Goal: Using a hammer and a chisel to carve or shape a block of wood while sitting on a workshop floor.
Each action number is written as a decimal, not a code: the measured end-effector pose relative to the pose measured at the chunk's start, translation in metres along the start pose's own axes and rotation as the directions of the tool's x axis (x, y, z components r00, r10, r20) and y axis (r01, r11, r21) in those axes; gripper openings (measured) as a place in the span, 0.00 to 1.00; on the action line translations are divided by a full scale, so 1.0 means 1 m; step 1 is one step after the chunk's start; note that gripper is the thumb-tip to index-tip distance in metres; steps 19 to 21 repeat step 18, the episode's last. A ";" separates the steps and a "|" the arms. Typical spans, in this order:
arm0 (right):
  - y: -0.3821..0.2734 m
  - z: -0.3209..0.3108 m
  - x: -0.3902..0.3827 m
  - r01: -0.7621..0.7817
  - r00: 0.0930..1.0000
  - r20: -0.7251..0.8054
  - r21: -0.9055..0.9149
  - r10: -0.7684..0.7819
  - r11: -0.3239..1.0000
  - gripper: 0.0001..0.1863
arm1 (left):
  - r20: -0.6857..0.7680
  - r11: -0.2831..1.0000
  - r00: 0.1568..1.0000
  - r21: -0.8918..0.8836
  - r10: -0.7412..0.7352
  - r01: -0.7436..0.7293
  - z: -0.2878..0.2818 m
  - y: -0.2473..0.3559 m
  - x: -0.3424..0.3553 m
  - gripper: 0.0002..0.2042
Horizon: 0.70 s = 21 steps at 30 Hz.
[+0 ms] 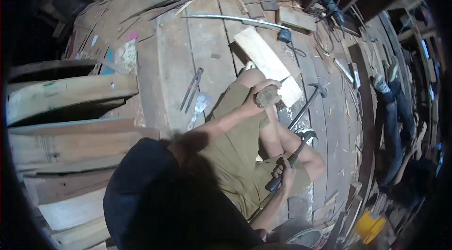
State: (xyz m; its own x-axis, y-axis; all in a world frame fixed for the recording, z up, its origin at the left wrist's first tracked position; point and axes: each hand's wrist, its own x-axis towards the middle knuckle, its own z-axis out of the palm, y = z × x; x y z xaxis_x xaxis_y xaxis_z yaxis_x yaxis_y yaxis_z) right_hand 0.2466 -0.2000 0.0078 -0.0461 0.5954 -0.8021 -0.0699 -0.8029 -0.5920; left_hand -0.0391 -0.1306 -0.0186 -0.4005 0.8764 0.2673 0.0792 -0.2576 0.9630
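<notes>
My left hand [260, 94] is closed round a rough grey-brown chunk [268, 97], its blunt end turned up; whether it is wood or stone I cannot tell. A dark pointed tip [285, 80] shows just beyond the fingers. Low over my right thigh, my right hand [284, 174] grips the black handle of a long dark tool [294, 156], whose far end reaches toward my shoe; its kind is unclear. A hammer [307, 106] lies on the planks beyond my legs. Near my left knee are long-handled pincers [192, 89] and a clear plastic piece [201, 104].
A pale board [266, 59] lies ahead of my knees, with a blue tape measure [284, 35] beyond it. Stacked planks [70, 146] line the left. A corded power tool [333, 12] is far right. Another person in jeans [393, 127] is at right, near a yellow object [369, 226].
</notes>
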 end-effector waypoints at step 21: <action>0.005 0.001 0.014 0.065 0.994 -0.075 -0.125 -0.075 0.990 0.08 | 0.078 0.999 0.997 0.032 -0.011 0.008 0.002 0.006 0.003 0.13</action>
